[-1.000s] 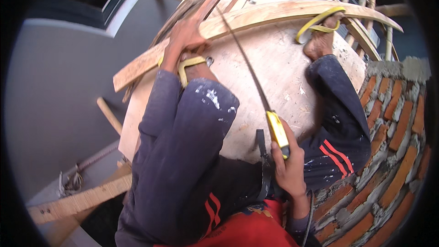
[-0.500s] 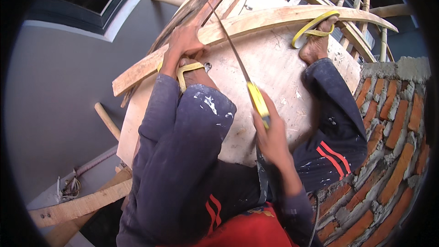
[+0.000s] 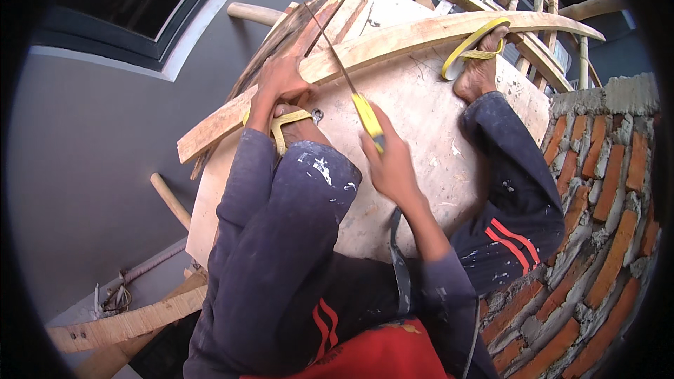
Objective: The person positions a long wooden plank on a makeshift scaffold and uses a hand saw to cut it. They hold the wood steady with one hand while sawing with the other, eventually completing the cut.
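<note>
A long pale wooden plank (image 3: 407, 38) lies across a light board (image 3: 421, 123) in front of me. My left hand (image 3: 283, 81) is closed over the plank toward its left end, beside my left foot (image 3: 300, 126) in a yellow-strapped sandal. In my right hand (image 3: 393, 165) is a handsaw (image 3: 366, 114) with a yellow and grey handle. Its thin blade runs up and left across the plank, just right of my left hand. My right foot (image 3: 477, 74), in a yellow-edged sandal, rests against the plank farther right.
On the right stands a brick wall (image 3: 600, 210) with rough mortar. Wooden poles and slats (image 3: 540, 21) crowd the far right. A rough dark timber (image 3: 263, 52) lies along the board's left edge. Another wooden piece (image 3: 133, 319) is at lower left, near a grey wall (image 3: 98, 161) with a window.
My right hand has pushed the saw forward and to the left, so more of the blade reaches beyond the plank. My left hand keeps its hold on the plank.
</note>
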### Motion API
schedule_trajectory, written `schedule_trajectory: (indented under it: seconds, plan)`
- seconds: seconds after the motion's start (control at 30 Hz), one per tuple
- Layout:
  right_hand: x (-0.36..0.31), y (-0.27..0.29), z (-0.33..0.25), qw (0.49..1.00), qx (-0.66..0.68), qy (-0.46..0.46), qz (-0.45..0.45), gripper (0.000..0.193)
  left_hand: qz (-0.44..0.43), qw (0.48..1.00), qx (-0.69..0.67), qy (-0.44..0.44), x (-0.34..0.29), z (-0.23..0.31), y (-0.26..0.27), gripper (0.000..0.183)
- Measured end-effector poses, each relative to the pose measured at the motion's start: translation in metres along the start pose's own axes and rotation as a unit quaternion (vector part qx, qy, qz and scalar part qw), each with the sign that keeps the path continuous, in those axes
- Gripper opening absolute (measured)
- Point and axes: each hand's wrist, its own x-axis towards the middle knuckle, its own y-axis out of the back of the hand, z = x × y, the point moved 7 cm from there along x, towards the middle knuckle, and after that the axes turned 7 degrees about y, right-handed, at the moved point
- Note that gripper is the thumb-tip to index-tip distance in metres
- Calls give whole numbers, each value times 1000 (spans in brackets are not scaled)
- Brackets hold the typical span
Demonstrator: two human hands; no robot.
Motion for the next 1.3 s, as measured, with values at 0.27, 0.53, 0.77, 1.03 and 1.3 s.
schedule_trajectory:
  seconds: [0.27,0.53,0.77,1.03,1.3]
  plan:
    - [-83,35,-18,999,37,17,1,52,19,999,32,18,-1,-9,1,66]
    - [-23,18,-11,1000,-27,-11,-2,50,28,999,30,-13,0,8,-9,75]
    - [-141,58,-28,999,-12,9,-40,53,13,998,61,31,0,-17,1,73]
    - [52,-2,-7,998,-14,57,34,50,147,986,-10,-75,5,9,10,76]
    - [-128,55,-27,999,-4,37,-24,50,20,999,26,-1,-4,-23,-5,78]
